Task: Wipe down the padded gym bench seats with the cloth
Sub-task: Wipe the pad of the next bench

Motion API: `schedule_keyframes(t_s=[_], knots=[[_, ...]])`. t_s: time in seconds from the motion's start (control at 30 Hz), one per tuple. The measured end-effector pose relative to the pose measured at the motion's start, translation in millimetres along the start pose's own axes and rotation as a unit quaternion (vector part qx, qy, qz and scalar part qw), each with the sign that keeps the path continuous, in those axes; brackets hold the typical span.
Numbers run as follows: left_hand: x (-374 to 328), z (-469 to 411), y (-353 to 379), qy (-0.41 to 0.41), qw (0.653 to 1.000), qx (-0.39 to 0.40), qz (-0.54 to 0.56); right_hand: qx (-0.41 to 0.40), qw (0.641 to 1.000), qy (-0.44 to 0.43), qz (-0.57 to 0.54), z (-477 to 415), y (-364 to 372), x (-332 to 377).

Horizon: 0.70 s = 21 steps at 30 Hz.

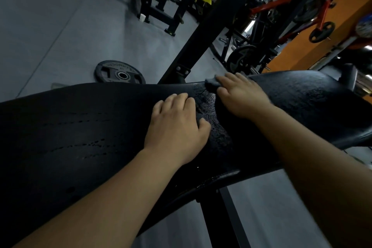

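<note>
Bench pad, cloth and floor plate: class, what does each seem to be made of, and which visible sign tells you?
Bench pad: probably black vinyl or leatherette; pebbled grain, glossy where wet. Cloth: soft grey fabric, perhaps microfibre; it bunches under the right hand. Plate: likely rubber-coated metal; matte black face, shiny centre ring.

Both bare forearms reach forward, the left hand [177,127] lying palm down with fingers loosely bent and thumb spread, the right hand [241,96] farther out and just beside it, palm down, straight fingers pressing on the cloth [211,84].
</note>
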<state>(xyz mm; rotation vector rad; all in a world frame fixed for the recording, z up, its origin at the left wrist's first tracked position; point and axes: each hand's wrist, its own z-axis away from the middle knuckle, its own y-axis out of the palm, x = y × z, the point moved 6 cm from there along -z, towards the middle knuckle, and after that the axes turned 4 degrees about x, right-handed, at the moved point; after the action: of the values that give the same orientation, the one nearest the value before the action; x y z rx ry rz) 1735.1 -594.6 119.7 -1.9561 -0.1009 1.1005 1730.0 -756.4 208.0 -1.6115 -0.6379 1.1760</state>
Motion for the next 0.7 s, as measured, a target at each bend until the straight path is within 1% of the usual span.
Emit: schedule_keyframes(t_s=[0.03,0.07,0.13,0.17,0.2,0.23,0.27,0.33,0.37,0.4,0.47,0.5,0.53,0.6,0.67,0.7], knots=[[0.4,-0.1,0.4,0.001,1.0,-0.001,-0.001,-0.004,1.0,-0.007,0.002,-3.5,1.7,14.7],[0.8,0.9,0.9,0.001,1.0,-0.002,-0.001,-0.003,0.999,-0.037,0.001,-0.2,5.8,31.4],[1.2,1.5,-0.3,0.002,1.0,-0.011,-0.003,-0.005,0.992,-0.126,-0.014,26.7,10.7,52.2],[1.2,0.9,-0.9,0.002,1.0,-0.014,0.0,0.007,0.988,-0.153,-0.024,41.5,9.8,47.3],[1.2,0.5,-1.1,0.001,1.0,-0.014,0.005,0.024,0.987,-0.156,-0.027,47.9,7.4,32.4],[1.1,0.6,-1.0,0.0,1.0,-0.013,0.008,0.035,0.99,-0.134,-0.025,43.9,6.0,14.3],[1.4,0.8,-0.8,0.0,1.0,-0.011,0.009,0.031,0.995,-0.093,-0.021,33.1,4.7,-2.0],[1.8,0.5,0.0,0.002,1.0,-0.008,0.007,0.01,1.0,-0.023,-0.002,12.5,3.2,-5.9],[2.7,0.6,0.0,0.001,1.0,-0.006,0.005,0.001,1.0,-0.021,0.005,10.3,3.5,8.0],[3.3,1.3,0.4,-0.002,1.0,-0.005,0.002,-0.003,0.999,-0.043,0.007,15.2,5.7,25.6],[0.6,2.2,0.3,-0.002,1.0,-0.001,-0.011,-0.003,0.992,-0.122,0.008,51.6,10.2,48.9],[-0.1,2.2,0.1,0.0,1.0,0.004,-0.018,0.006,0.987,-0.159,-0.006,74.3,8.2,49.4],[0.3,2.8,0.0,0.004,1.0,0.011,-0.025,0.024,0.985,-0.167,-0.02,89.8,5.9,38.0],[2.9,6.9,-0.1,0.016,0.999,0.027,-0.036,0.053,0.991,-0.122,-0.029,88.8,3.4,4.8],[4.0,13.5,-0.4,0.023,0.998,0.034,-0.047,0.032,0.998,-0.049,-0.012,69.3,2.4,-8.7],[5.1,17.2,-1.0,0.018,0.998,0.029,-0.054,0.019,0.999,-0.038,-0.001,63.4,2.8,0.8]])
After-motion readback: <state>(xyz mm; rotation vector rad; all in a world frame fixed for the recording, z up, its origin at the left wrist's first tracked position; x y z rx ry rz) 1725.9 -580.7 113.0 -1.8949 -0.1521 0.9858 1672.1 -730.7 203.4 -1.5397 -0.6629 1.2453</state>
